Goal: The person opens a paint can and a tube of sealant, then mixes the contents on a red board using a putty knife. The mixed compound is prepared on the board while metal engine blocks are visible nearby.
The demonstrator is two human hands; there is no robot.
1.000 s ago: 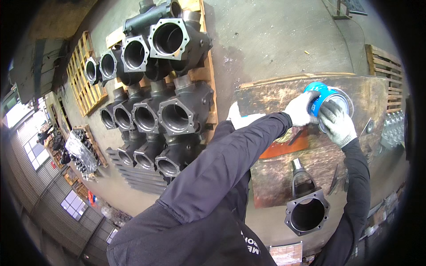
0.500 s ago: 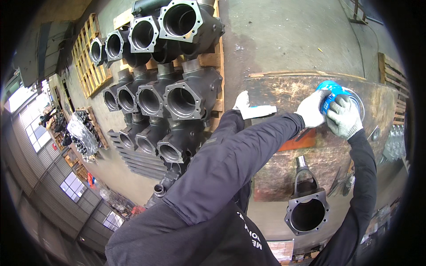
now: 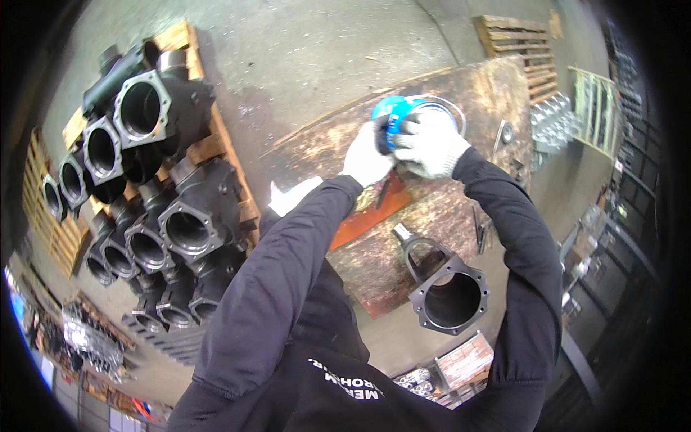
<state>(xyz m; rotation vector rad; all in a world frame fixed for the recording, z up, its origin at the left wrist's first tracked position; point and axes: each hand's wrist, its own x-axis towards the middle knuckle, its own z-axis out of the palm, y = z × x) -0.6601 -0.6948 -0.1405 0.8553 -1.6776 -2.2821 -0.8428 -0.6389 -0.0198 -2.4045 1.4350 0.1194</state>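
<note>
My gloved left hand (image 3: 368,155) and gloved right hand (image 3: 432,147) both grip a blue can (image 3: 404,108), fingers curled against its side. It is over the far part of the wooden table (image 3: 497,90), beyond the orange sheet (image 3: 371,219); whether it touches the wood I can't tell.

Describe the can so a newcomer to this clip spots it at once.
Find the worn wooden table. Toward its far edge, the gloved left hand and right hand hold the can. Its bright blue side sets it apart from the orange sheet nearby.
</note>
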